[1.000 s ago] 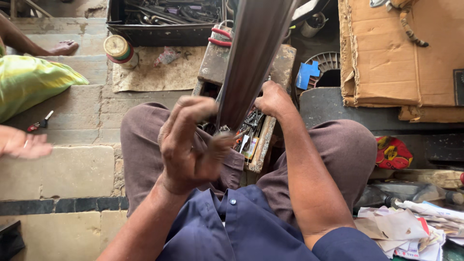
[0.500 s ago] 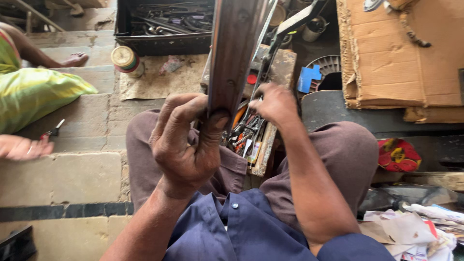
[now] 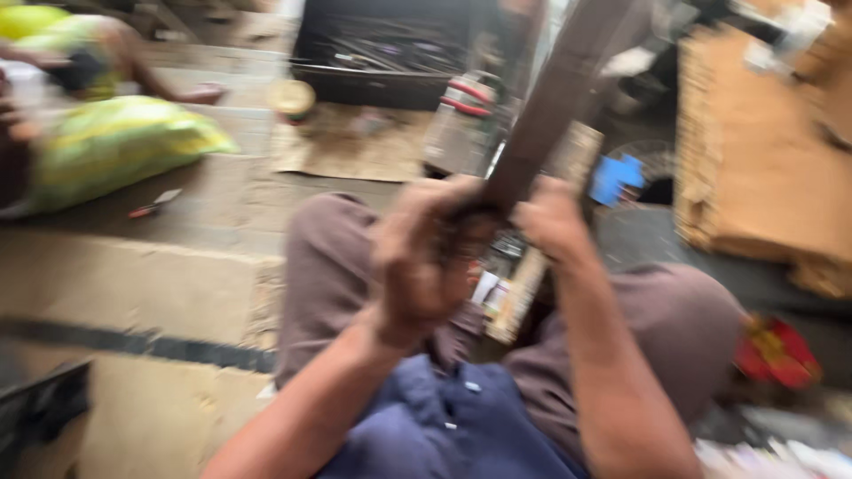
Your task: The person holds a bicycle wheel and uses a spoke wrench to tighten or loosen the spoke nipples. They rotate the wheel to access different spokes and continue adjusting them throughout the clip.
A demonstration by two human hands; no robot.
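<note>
Your left hand [image 3: 424, 262] is clenched around the lower end of a long dark flat bar [image 3: 557, 98], fingers wrapped tight over it. Your right hand [image 3: 552, 217] sits just beside the left, against the same lower end of the bar; its fingers curl toward the bar, but motion blur prevents a firm reading of whether they are closed on it. The bar rises from between your two hands and slants up and to the right, out past the top edge of the view. It stands above your lap, between your knees, which are covered in brownish trousers [image 3: 330, 266].

Below the hands, a narrow wooden box [image 3: 524, 288] with small mixed items lies between your legs. Ahead of you on the floor is a dark tray [image 3: 382, 58] of tools, with a round tin [image 3: 293, 96] just to its left and a flat piece of cardboard [image 3: 342, 151] in front of it. A stack of brown cardboard [image 3: 754, 151] sits to the right. At far left, another person in yellow-green cloth [image 3: 111, 146] sits well apart from you.
</note>
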